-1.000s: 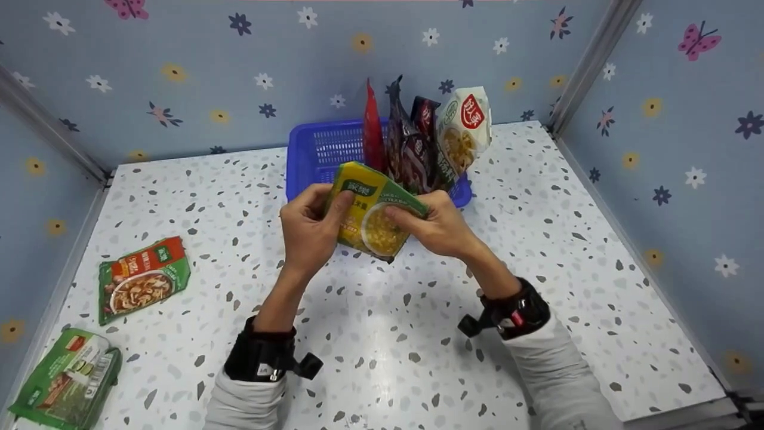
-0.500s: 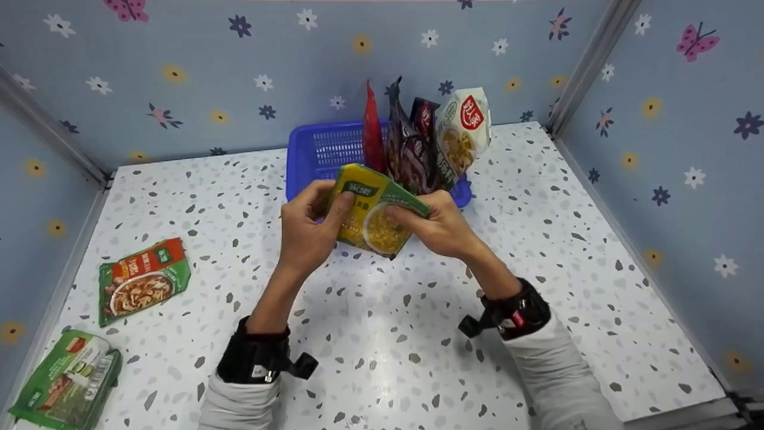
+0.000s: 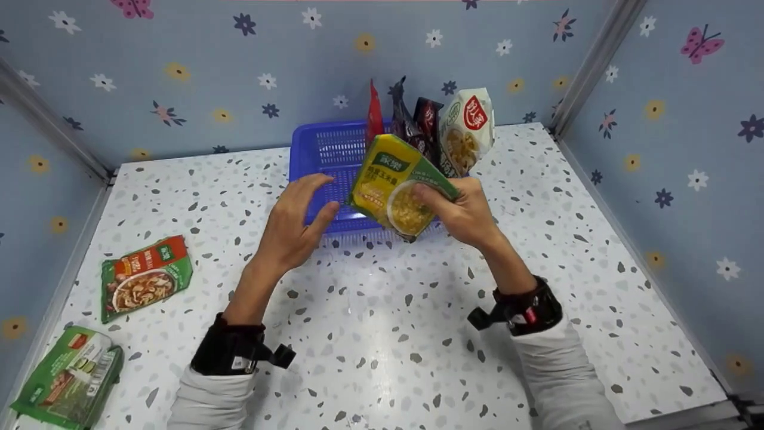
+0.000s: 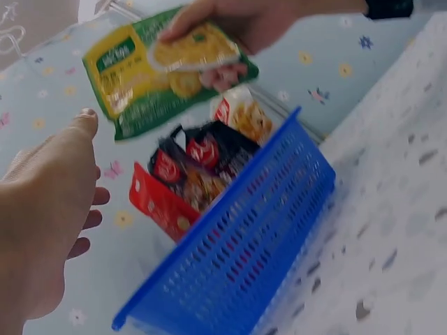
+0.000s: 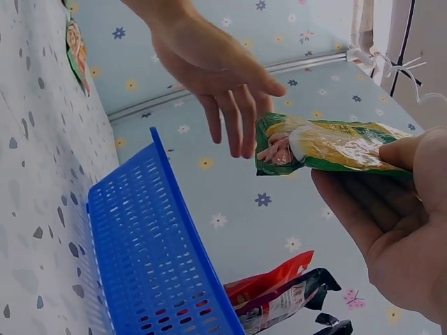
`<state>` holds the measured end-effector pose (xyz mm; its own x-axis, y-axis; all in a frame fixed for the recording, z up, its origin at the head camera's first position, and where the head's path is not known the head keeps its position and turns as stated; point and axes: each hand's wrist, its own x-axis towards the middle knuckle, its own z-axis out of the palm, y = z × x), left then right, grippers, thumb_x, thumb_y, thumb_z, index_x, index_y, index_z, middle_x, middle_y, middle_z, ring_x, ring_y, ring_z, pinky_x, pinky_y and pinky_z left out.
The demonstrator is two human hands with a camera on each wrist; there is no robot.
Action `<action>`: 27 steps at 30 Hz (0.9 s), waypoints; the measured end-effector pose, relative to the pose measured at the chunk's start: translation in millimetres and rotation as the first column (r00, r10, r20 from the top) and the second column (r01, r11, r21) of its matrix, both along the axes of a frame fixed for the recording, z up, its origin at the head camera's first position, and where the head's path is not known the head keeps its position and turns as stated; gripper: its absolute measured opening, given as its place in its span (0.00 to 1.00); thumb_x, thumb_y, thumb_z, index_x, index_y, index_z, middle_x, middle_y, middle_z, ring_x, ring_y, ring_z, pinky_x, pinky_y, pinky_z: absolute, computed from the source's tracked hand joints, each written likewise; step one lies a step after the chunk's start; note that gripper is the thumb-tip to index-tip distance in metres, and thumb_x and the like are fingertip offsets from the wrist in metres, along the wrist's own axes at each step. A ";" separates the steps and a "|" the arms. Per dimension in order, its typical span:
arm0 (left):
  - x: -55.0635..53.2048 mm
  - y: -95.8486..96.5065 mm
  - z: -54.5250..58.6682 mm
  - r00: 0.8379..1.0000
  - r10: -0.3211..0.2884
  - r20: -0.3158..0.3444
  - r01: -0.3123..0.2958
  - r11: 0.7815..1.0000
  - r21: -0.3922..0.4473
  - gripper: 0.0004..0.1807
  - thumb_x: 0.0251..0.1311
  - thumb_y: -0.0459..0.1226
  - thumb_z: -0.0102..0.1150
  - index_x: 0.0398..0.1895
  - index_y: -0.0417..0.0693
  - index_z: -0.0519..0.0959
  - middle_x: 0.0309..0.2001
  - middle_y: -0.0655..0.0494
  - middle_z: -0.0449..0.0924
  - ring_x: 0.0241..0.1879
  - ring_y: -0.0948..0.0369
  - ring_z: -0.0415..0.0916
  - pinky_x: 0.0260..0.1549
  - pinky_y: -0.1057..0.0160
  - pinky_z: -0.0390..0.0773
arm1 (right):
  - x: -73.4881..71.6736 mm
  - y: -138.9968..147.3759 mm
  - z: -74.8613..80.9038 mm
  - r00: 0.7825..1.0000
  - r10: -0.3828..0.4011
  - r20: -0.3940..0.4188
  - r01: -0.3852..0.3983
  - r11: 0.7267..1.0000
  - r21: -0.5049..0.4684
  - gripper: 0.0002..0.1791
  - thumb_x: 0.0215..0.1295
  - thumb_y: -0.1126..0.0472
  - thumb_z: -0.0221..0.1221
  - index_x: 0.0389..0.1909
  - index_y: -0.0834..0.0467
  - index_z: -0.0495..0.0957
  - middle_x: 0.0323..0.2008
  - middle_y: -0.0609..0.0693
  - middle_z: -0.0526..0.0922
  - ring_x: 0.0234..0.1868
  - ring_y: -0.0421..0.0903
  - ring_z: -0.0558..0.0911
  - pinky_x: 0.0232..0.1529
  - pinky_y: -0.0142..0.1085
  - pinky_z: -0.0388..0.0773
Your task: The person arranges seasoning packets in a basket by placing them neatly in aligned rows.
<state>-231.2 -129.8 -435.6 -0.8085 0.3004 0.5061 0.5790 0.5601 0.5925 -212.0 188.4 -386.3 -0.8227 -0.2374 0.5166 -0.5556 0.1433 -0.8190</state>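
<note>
A yellow and green soup packet (image 3: 388, 185) with a bowl of corn soup printed on it is held up over the front of the blue basket (image 3: 298, 143). My right hand (image 3: 468, 212) grips its right edge, thumb across the printed bowl and fingers behind. To the packet's left, my left hand (image 3: 292, 227) is apart from it, fingers extended and nothing in them. The left wrist view shows that same hand (image 4: 52, 209) beside the packet (image 4: 140, 77), which the right hand holds above the basket (image 4: 244, 230). Standing in the basket are a red pouch (image 3: 374, 113), dark pouches (image 3: 406, 119) and a white pouch (image 3: 468, 131).
On the speckled table (image 3: 382, 334) at left lie a red and green packet (image 3: 146, 278) and a green packet with a clear window (image 3: 71, 376). Flower-patterned panels (image 3: 197, 71) wall in the back and both sides. The left part of the basket shows its bare floor.
My left hand has let go of the soup packet and moved left and down. The right hand has carried the packet a little right and up, nearer the standing pouches.
</note>
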 end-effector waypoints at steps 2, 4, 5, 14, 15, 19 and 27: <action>-4.2 -5.0 -6.6 1.000 0.002 -0.011 -0.003 0.998 -0.069 0.29 0.85 0.49 0.59 0.78 0.42 0.77 0.77 0.40 0.79 0.82 0.42 0.73 0.86 0.40 0.68 | -0.6 2.5 1.1 1.000 -0.025 -0.003 0.025 1.000 -0.010 0.12 0.78 0.70 0.64 0.39 0.75 0.91 0.26 0.61 0.91 0.24 0.36 0.84 0.25 0.27 0.79; -7.9 -9.9 -14.1 0.999 0.003 -0.036 -0.008 0.990 -0.141 0.30 0.84 0.50 0.62 0.78 0.42 0.77 0.77 0.40 0.79 0.81 0.42 0.73 0.86 0.40 0.67 | -1.4 4.7 1.9 0.999 -0.045 -0.005 0.045 0.999 -0.021 0.12 0.78 0.70 0.64 0.39 0.75 0.90 0.29 0.67 0.92 0.26 0.36 0.86 0.26 0.28 0.82; -9.7 -12.1 -17.8 0.999 0.001 -0.051 -0.010 0.985 -0.175 0.31 0.83 0.51 0.63 0.78 0.41 0.78 0.77 0.40 0.80 0.80 0.41 0.74 0.87 0.40 0.67 | -1.7 5.8 2.2 0.999 -0.053 -0.008 0.053 0.998 -0.026 0.12 0.78 0.70 0.64 0.39 0.75 0.90 0.31 0.70 0.92 0.27 0.36 0.88 0.27 0.28 0.84; -19.2 -25.3 -47.4 0.991 -0.011 -0.134 -0.039 0.929 -0.367 0.27 0.84 0.50 0.63 0.72 0.40 0.81 0.67 0.40 0.86 0.72 0.42 0.80 0.90 0.41 0.62 | -3.2 11.1 5.7 0.997 -0.080 -0.001 0.079 0.995 -0.055 0.11 0.77 0.70 0.63 0.46 0.76 0.90 0.42 0.75 0.93 0.36 0.39 0.96 0.37 0.33 0.93; -19.6 -25.7 -49.7 0.990 -0.011 -0.138 -0.043 0.924 -0.380 0.26 0.84 0.50 0.62 0.71 0.39 0.82 0.65 0.40 0.87 0.70 0.42 0.82 0.90 0.41 0.62 | -3.3 11.3 5.8 0.997 -0.079 0.001 0.079 0.995 -0.056 0.11 0.77 0.71 0.64 0.46 0.76 0.90 0.42 0.75 0.93 0.37 0.39 0.96 0.37 0.34 0.94; -19.7 -25.8 -56.0 0.989 -0.008 -0.144 -0.055 0.902 -0.428 0.23 0.87 0.49 0.57 0.66 0.38 0.85 0.59 0.39 0.89 0.65 0.42 0.84 0.91 0.42 0.61 | -3.6 11.9 5.0 0.997 -0.078 0.005 0.078 0.995 -0.054 0.11 0.78 0.71 0.63 0.48 0.76 0.90 0.43 0.74 0.93 0.38 0.38 0.96 0.38 0.34 0.94; -21.5 -22.8 -62.1 0.988 -0.003 -0.153 -0.064 0.900 -0.431 0.21 0.90 0.47 0.52 0.57 0.37 0.83 0.53 0.38 0.90 0.62 0.40 0.84 0.91 0.40 0.58 | -5.5 12.3 5.2 0.993 -0.114 -0.006 0.113 0.993 -0.040 0.11 0.79 0.69 0.64 0.43 0.74 0.91 0.29 0.58 0.92 0.22 0.39 0.82 0.23 0.27 0.72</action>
<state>-252.8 -152.6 -497.7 -0.7479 0.4934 0.4440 0.6188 0.7604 0.1974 -217.5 200.7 -381.0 -0.8386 -0.1218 0.5309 -0.5447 0.1733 -0.8206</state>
